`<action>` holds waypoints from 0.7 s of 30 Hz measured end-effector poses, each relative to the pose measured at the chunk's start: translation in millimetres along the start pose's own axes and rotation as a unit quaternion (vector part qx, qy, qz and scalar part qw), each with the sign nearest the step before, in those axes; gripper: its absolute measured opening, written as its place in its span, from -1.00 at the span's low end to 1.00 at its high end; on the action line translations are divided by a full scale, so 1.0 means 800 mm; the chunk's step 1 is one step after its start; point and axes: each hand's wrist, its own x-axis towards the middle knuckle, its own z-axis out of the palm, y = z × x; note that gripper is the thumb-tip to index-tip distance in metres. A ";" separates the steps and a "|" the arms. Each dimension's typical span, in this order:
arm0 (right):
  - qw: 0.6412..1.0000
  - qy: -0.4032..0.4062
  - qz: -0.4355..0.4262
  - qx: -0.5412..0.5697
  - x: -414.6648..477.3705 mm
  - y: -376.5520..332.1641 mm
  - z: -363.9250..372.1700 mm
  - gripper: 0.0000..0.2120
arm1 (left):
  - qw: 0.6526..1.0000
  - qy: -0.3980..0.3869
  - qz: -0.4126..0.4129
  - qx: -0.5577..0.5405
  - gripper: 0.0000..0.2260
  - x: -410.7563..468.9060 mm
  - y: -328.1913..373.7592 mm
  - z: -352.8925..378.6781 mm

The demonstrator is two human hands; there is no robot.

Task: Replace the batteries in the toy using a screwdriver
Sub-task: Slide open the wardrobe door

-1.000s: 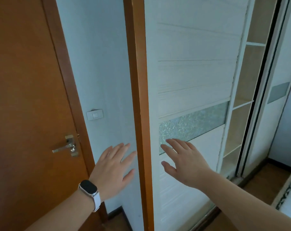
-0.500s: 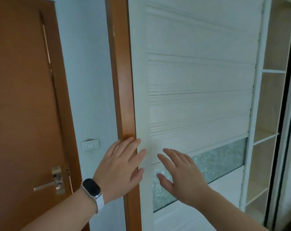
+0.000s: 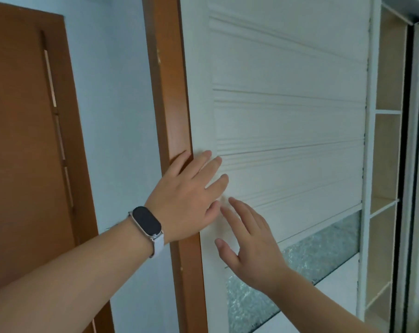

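- L hand: back of the hand toward the camera, fingers straight and a little spread, pointing up and to the right. It holds nothing.
- R hand: also flat, fingers straight and close together, pointing up-left, thumb spread wide to the side. Nothing is in it.
- R fingertips are just beside the L thumb, nearly touching it.
- Whether the tips press on the surface or only hover before it, I cannot tell.
- Watch on the L wrist: long oval black glass face, glossy, in a thin metal rim, w/ a smooth white strap.
- White panel behind both hands' fingertips: matt painted surface w/ bands of fine horizontal grooves and plain flat strips between them. The L middle fingertips are at one groove band.
- Glass strip below the R fingers, partly behind the R wrist: frosted, pebbly and crackled texture, grey-green.
- Wooden post under the L little finger: narrow, upright, orange-brown varnish w/ fine grain.
- Wall left of the L hand: pale blue, smooth.
- Brown door further left, well apart from the fingers: same orange-brown wood, flat, w/ a thin vertical slot.
- Open shelves far right of the R fingers: pale light-wood boards in a white frame.
- Toy, batteries, screwdriver: their place cannot be told from this view.
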 end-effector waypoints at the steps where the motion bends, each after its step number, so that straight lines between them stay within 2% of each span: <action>1: 1.000 0.004 0.002 0.006 0.001 -0.002 0.006 -0.47 | 1.000 -0.007 0.000 0.007 -0.65 0.000 -0.004 0.002; 4: 1.000 0.018 0.005 0.014 0.004 -0.007 0.024 -0.46 | 1.000 -0.014 0.007 0.023 -0.68 -0.005 -0.009 0.008; 16: 0.991 0.132 -0.022 -0.001 0.014 -0.005 0.070 -0.34 | 0.999 -0.023 0.009 0.045 -0.61 -0.012 -0.008 0.011; 21: 0.986 0.165 -0.033 0.002 0.019 0.007 0.079 -0.36 | 0.996 -0.032 0.019 0.075 -0.61 -0.008 -0.007 0.012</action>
